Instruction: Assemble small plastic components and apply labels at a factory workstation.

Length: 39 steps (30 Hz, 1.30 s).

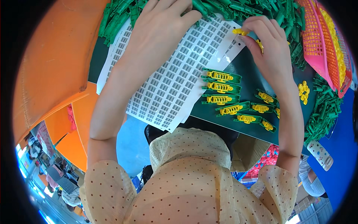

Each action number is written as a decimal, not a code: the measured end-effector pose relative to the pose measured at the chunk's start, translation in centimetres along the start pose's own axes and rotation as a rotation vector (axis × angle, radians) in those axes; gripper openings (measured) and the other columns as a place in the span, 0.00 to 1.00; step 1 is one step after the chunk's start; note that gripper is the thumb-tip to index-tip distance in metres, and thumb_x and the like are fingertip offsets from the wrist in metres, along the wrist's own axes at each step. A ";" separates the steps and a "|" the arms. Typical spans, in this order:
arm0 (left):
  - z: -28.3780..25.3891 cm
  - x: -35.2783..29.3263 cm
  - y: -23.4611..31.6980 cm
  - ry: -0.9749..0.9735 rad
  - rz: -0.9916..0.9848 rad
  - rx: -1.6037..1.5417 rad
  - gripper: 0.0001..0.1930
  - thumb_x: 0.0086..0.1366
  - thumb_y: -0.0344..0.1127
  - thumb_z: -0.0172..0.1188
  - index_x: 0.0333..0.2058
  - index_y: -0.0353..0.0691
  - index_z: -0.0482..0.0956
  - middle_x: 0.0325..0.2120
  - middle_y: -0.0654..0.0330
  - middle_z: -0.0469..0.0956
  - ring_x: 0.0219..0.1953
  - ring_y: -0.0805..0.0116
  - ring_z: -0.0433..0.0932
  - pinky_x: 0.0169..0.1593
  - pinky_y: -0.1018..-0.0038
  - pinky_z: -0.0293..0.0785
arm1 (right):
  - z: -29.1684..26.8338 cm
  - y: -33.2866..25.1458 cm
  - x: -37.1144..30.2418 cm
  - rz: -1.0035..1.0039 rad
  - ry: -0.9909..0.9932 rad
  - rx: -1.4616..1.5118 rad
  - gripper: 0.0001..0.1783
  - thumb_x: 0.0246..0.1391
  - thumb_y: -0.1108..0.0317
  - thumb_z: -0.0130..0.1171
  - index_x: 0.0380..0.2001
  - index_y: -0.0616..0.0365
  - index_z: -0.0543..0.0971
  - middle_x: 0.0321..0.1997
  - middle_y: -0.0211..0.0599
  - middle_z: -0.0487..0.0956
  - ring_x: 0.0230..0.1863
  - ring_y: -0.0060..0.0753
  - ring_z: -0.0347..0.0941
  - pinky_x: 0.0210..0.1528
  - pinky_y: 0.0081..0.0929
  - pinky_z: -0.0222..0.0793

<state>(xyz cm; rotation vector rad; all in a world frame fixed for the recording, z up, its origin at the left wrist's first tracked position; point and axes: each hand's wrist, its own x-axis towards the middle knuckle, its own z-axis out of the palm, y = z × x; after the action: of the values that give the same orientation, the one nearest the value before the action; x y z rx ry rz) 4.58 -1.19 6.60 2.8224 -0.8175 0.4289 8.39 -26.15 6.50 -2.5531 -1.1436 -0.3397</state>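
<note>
My right hand (266, 41) is closed, with a small yellow plastic piece (239, 32) pinched between thumb and forefinger over the sheet's upper right corner. More yellow shows beneath its curled fingers. My left hand (162, 28) reaches into a heap of green plastic pieces (238, 8) at the far edge; its fingertips run out of the picture, so its grip is hidden. Beneath that arm lies a white sheet of printed labels (175, 80), with another sheet under it. Several green pieces with ribbed yellow inserts (220, 88) are laid out right of the sheet.
Loose yellow pieces (304, 92) lie right of my right forearm. Beyond them are another green heap (322, 108) and pink baskets (317, 41), one holding yellow pieces. A spotted white case (320, 155) rests on a blue surface. Orange panels (56, 63) stand at left.
</note>
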 end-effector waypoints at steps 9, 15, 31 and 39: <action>0.4 -0.3 0.4 -0.047 0.108 -0.270 0.09 0.56 0.32 0.67 0.35 0.38 0.80 0.38 0.61 0.77 0.43 0.59 0.75 0.45 0.67 0.71 | -0.2 -1.5 -2.4 0.227 -0.164 0.323 0.11 0.49 0.77 0.67 0.32 0.62 0.73 0.38 0.36 0.77 0.36 0.32 0.74 0.39 0.26 0.71; 2.3 -0.8 1.1 0.073 0.034 -0.291 0.12 0.55 0.37 0.69 0.35 0.39 0.79 0.43 0.61 0.75 0.45 0.60 0.73 0.46 0.66 0.71 | 0.8 -2.0 -1.7 0.115 -0.027 0.301 0.12 0.48 0.73 0.68 0.28 0.59 0.72 0.30 0.36 0.73 0.33 0.45 0.72 0.35 0.37 0.67; 1.7 -3.2 1.7 0.110 -0.176 -0.344 0.12 0.56 0.31 0.67 0.33 0.40 0.71 0.34 0.59 0.72 0.39 0.56 0.74 0.41 0.64 0.71 | 2.4 -3.2 -0.3 0.000 0.020 0.160 0.11 0.48 0.70 0.68 0.33 0.56 0.76 0.35 0.32 0.76 0.39 0.40 0.72 0.45 0.35 0.66; -1.7 -4.5 2.1 0.135 -0.219 -0.432 0.11 0.54 0.18 0.65 0.32 0.35 0.72 0.33 0.55 0.75 0.38 0.60 0.76 0.42 0.71 0.72 | 2.0 -2.8 -0.1 0.085 -0.064 0.192 0.15 0.49 0.74 0.64 0.42 0.56 0.76 0.34 0.34 0.76 0.36 0.36 0.74 0.45 0.31 0.68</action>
<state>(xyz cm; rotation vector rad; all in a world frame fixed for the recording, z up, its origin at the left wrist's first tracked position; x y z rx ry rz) -0.60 -0.36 6.92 2.4160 -0.4946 0.3543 6.34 -23.68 5.14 -2.4494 -1.0324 -0.1216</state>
